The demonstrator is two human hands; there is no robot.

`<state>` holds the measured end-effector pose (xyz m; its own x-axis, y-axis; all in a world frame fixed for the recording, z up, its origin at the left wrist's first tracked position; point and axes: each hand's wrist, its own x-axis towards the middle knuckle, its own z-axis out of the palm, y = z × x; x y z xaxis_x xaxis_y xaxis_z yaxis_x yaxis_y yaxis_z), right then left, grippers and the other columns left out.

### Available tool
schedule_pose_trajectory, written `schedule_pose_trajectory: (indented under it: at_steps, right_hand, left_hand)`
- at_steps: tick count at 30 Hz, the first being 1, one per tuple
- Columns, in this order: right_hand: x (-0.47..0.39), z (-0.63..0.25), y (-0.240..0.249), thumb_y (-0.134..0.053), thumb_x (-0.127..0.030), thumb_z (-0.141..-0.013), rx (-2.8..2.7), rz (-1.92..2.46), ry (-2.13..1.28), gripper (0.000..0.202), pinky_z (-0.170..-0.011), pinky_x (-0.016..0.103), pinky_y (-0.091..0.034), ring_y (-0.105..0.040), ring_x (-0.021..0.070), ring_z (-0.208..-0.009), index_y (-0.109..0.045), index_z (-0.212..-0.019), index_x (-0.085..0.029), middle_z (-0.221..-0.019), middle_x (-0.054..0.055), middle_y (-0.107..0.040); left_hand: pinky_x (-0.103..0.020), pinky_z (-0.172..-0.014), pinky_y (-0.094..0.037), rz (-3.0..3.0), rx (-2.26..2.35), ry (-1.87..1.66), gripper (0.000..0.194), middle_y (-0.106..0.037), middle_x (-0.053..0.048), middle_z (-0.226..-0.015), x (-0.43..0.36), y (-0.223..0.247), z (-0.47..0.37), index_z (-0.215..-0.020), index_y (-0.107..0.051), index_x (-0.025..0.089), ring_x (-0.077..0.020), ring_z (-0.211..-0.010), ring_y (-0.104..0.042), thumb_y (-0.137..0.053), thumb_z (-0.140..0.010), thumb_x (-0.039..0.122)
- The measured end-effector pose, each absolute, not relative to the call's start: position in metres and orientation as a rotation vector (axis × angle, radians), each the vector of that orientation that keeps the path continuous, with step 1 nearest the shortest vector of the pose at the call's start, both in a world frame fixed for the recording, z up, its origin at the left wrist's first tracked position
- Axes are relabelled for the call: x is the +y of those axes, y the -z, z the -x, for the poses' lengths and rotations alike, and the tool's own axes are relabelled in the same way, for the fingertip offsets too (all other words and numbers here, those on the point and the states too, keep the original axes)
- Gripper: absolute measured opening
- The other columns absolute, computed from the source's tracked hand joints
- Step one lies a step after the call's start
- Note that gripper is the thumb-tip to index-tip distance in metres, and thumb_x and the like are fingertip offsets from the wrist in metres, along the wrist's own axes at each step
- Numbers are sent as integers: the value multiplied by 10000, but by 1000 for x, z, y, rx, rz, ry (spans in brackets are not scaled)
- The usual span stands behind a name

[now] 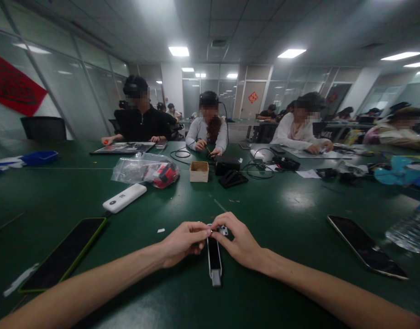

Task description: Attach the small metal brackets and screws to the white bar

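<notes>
My left hand and my right hand meet over the middle of the green table. Both are closed, with thumbs and fingertips pinched together at one spot. A tiny shiny bit shows between the tips, too small to name. Under the fingertips lies a long, narrow device with a black face, a pale rim and a silver block at its near end. Its far end is partly covered by my fingers. Just behind my right fingers sits a small silvery metal piece, partly hidden.
Phones lie at left and right. A white power bank, a plastic bag, a small open box and black cables stand farther off. A water bottle is at far right. Several people sit across the table.
</notes>
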<state>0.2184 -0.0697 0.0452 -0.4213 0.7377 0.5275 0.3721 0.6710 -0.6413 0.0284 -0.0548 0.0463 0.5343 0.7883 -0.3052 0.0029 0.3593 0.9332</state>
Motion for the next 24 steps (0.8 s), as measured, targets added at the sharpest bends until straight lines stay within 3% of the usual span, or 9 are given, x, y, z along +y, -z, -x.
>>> schedule_pose_trajectory:
  at_steps: [8,11,14,24]
  right_hand:
    - [-61,-225,-45,-601,-201,-843,-2136,892,-484,111,-813,346,-445,-533,191,-932,-571,-949,-193,-983,57,-584]
    - [-49,-236,-38,-579,-204,-855,-2215,972,-378,85,-795,353,-432,-537,192,-903,-578,-936,-180,-957,57,-602]
    - [-39,-246,-26,-533,-203,-877,-2202,1129,-367,68,-739,335,-427,-540,179,-825,-590,-884,-168,-885,48,-607]
    - [-36,-249,-12,-514,-226,-875,-2276,1296,-414,111,-707,328,-409,-522,172,-788,-608,-897,-171,-863,43,-597]
  left_hand:
    - [-206,-498,-333,-1519,975,-594,321,-521,21,-617,-40,-60,-21,-894,-665,133,-93,-549,-443,-665,-729,408]
    - [-228,-579,-396,-1990,1100,-653,256,-618,-32,-806,-23,-64,-9,-889,-684,142,-131,-669,-519,-607,-768,355]
    - [-237,-636,-414,-2291,1188,-550,227,-634,-39,-851,-12,-64,2,-904,-701,158,-145,-706,-544,-567,-799,309]
    - [-218,-626,-386,-2412,1218,-300,170,-643,-23,-814,-14,-48,-5,-884,-708,171,-134,-681,-550,-581,-795,240]
